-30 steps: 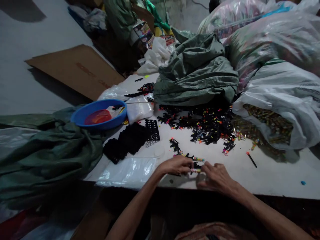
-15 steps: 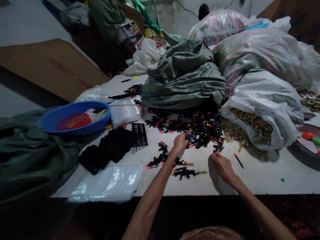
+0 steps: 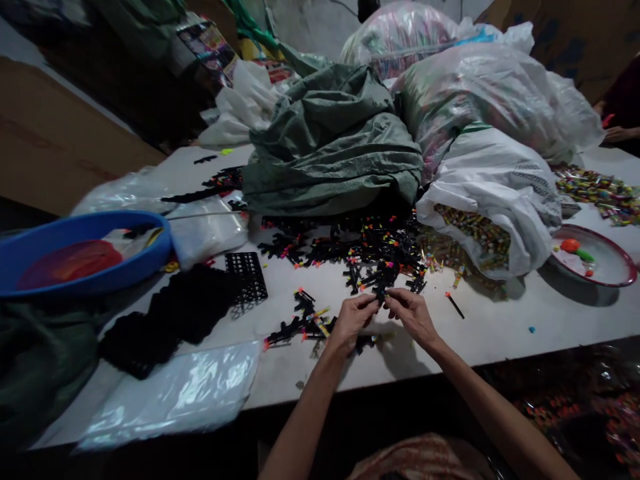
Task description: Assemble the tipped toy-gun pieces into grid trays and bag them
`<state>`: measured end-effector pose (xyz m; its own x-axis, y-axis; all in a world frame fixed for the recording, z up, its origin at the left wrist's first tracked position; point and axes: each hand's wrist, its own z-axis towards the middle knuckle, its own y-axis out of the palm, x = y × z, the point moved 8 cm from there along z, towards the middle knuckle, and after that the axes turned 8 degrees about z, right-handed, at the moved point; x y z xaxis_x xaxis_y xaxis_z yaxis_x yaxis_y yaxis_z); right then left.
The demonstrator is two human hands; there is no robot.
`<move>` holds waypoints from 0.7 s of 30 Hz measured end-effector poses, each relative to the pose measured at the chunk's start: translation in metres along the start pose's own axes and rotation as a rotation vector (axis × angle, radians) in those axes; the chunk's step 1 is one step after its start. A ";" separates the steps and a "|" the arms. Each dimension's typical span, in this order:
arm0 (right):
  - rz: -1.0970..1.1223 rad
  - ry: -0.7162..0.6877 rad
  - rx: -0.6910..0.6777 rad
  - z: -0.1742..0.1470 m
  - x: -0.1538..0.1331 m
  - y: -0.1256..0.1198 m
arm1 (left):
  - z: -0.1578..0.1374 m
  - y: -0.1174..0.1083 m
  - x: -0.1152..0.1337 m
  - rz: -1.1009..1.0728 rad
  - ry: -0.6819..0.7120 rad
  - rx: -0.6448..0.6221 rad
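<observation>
My left hand [image 3: 353, 320] and my right hand [image 3: 414, 316] meet at the front of the heap, fingers pinched on one black toy gun [image 3: 380, 295]. Most of the toy is hidden by my fingers. Just beyond lies a heap of black toy guns [image 3: 350, 247] with orange, pink and yellow bits. Left of my left hand is a smaller group of toy guns [image 3: 293, 327], with a tube of coloured beads [image 3: 319, 323] across it. Another toy gun [image 3: 364, 343] lies partly hidden under my hands.
A blue basin [image 3: 167, 243], black plastic grids [image 3: 200, 293] and clear plastic bags [image 3: 175, 393] are on the left. A green cloth sack [image 3: 330, 147] stands behind the heap. On the right are a white sack [image 3: 520, 187] of bead tubes and an enamel bowl [image 3: 627, 267]. Another person's hand [image 3: 620, 135] shows far right.
My left hand has left the heap and my right hand has moved left; both now meet on one toy gun. The view has turned to the right.
</observation>
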<state>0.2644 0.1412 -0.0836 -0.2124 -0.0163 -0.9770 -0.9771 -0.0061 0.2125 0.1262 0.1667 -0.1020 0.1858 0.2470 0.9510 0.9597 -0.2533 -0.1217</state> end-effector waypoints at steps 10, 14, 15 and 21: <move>-0.052 0.035 -0.004 -0.022 0.000 -0.002 | -0.023 0.017 -0.025 -0.539 -0.212 0.033; 0.079 0.035 0.083 -0.020 -0.012 -0.010 | -0.029 0.015 -0.022 -0.504 -0.118 0.073; 0.116 0.043 0.099 -0.019 -0.014 -0.011 | -0.031 0.014 -0.022 -0.497 -0.102 0.094; 0.220 0.107 0.003 -0.021 -0.004 -0.003 | -0.035 0.010 -0.016 -0.482 -0.039 0.133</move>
<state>0.2685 0.1203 -0.0803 -0.4178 -0.1223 -0.9003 -0.9077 0.0125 0.4195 0.1256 0.1279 -0.1083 -0.2803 0.3419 0.8970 0.9564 0.0194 0.2915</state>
